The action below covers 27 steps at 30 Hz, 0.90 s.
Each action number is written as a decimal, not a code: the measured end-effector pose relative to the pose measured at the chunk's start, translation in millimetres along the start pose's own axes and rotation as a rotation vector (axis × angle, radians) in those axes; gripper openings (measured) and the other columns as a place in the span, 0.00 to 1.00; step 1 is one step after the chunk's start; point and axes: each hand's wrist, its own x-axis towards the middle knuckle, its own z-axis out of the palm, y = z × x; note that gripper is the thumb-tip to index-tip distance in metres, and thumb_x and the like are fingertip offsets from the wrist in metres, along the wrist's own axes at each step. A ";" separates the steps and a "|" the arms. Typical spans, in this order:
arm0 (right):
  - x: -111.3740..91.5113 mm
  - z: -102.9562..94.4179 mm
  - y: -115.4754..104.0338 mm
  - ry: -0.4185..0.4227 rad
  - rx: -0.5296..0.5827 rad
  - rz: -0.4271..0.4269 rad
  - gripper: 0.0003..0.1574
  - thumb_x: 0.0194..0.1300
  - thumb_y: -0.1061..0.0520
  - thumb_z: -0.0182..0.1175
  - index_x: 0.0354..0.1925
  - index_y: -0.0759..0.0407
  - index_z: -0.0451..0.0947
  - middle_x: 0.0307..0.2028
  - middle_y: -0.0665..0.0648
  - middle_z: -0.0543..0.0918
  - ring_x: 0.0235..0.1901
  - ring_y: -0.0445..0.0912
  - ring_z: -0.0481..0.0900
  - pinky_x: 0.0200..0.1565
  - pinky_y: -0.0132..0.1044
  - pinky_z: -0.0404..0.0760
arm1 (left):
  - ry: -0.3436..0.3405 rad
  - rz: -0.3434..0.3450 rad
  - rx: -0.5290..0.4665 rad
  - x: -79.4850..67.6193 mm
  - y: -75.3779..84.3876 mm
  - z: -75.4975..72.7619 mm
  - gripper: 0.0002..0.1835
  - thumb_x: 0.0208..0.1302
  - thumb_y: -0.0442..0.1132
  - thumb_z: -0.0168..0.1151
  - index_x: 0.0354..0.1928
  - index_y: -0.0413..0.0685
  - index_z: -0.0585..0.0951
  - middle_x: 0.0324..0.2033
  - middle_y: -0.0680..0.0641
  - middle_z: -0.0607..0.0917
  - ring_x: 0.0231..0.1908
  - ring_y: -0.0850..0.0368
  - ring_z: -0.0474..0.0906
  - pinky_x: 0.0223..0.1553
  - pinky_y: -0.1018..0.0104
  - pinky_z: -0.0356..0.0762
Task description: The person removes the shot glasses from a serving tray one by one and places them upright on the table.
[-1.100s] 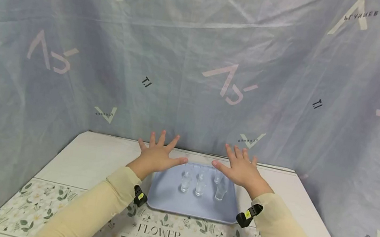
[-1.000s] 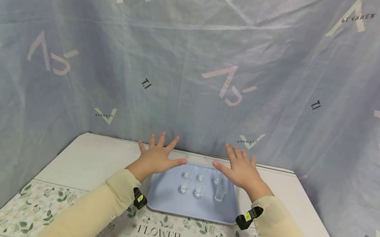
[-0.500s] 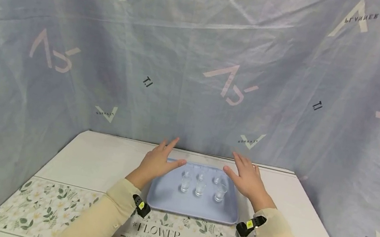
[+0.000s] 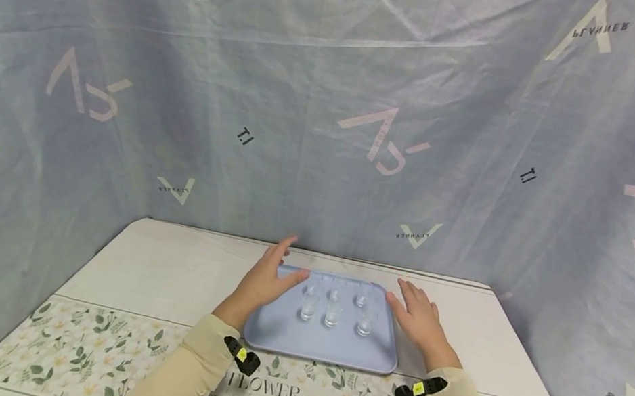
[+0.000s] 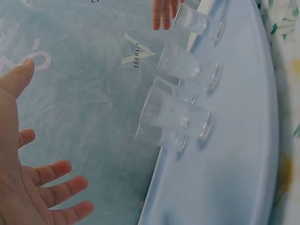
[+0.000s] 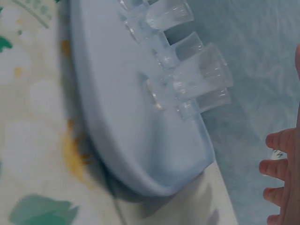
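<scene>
Several small clear shot glasses (image 4: pixel 331 316) stand upright in two rows on a light blue tray (image 4: pixel 284 340). My left hand (image 4: pixel 264 282) hovers over the tray's left side with fingers extended and thumb apart, holding nothing. Off the tray's right edge, my right hand (image 4: pixel 418 316) is held the same way, also holding nothing. In the left wrist view a shot glass (image 5: pixel 173 112) shows close up, away from the left fingers (image 5: pixel 65 190). The right wrist view has a shot glass (image 6: pixel 192 77) near the tray corner, apart from the right fingers (image 6: pixel 276 168).
The tray lies on a white table (image 4: pixel 159 270) whose front part has a floral cloth (image 4: pixel 79 347) with printed lettering. A grey-blue curtain (image 4: pixel 304 121) hangs behind and along both sides. Each wrist wears a black camera on a strap.
Both hands have turned from spread, palm-down poses to thumbs up and palms facing inward. The right hand has moved right and lower, toward the tray's right edge. The glasses stay put.
</scene>
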 end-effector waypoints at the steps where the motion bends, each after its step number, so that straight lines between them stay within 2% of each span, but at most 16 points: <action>1: -1.1 1.7 1.1 -0.003 0.005 0.005 0.45 0.79 0.34 0.39 0.76 0.66 0.56 0.74 0.73 0.59 0.73 0.71 0.52 0.69 0.73 0.44 | 0.001 0.006 -0.010 -1.0 -1.0 1.6 0.44 0.65 0.63 0.64 0.78 0.59 0.59 0.67 0.40 0.72 0.63 0.40 0.73 0.57 0.39 0.75; 4: -4.0 7.2 5.0 -0.020 0.010 0.016 0.46 0.79 0.34 0.39 0.76 0.66 0.56 0.74 0.73 0.59 0.73 0.72 0.51 0.69 0.73 0.44 | 0.005 0.014 -0.034 -3.8 -3.7 7.5 0.43 0.66 0.62 0.64 0.77 0.56 0.60 0.65 0.40 0.72 0.61 0.42 0.73 0.55 0.40 0.76; 9: -7.6 18.1 15.4 -0.054 0.025 0.026 0.47 0.78 0.32 0.38 0.77 0.64 0.55 0.74 0.72 0.58 0.74 0.72 0.50 0.70 0.73 0.43 | -0.001 -0.001 -0.064 -8.0 -7.0 19.4 0.41 0.66 0.61 0.64 0.76 0.58 0.62 0.64 0.40 0.73 0.61 0.42 0.73 0.55 0.41 0.76; 16: -13.2 27.5 24.0 -0.053 0.102 0.012 0.46 0.78 0.34 0.40 0.77 0.65 0.56 0.74 0.73 0.59 0.74 0.72 0.48 0.69 0.73 0.39 | -0.019 -0.024 -0.085 -11.9 -12.2 35.6 0.39 0.68 0.59 0.64 0.75 0.55 0.64 0.62 0.39 0.73 0.59 0.42 0.73 0.55 0.43 0.76; 22: -15.9 33.5 27.7 -0.071 0.120 0.056 0.46 0.79 0.34 0.37 0.77 0.66 0.55 0.74 0.72 0.58 0.75 0.71 0.45 0.70 0.71 0.36 | -0.043 -0.032 -0.097 -15.4 -14.9 49.1 0.38 0.68 0.59 0.64 0.74 0.53 0.65 0.61 0.38 0.73 0.58 0.42 0.73 0.55 0.44 0.76; 27: -15.6 41.6 30.2 -0.040 0.091 0.036 0.44 0.78 0.36 0.43 0.75 0.67 0.58 0.73 0.73 0.61 0.74 0.72 0.48 0.69 0.74 0.40 | -0.032 -0.011 -0.105 -16.3 -16.6 52.4 0.36 0.68 0.57 0.64 0.72 0.50 0.66 0.58 0.39 0.74 0.55 0.44 0.75 0.53 0.46 0.76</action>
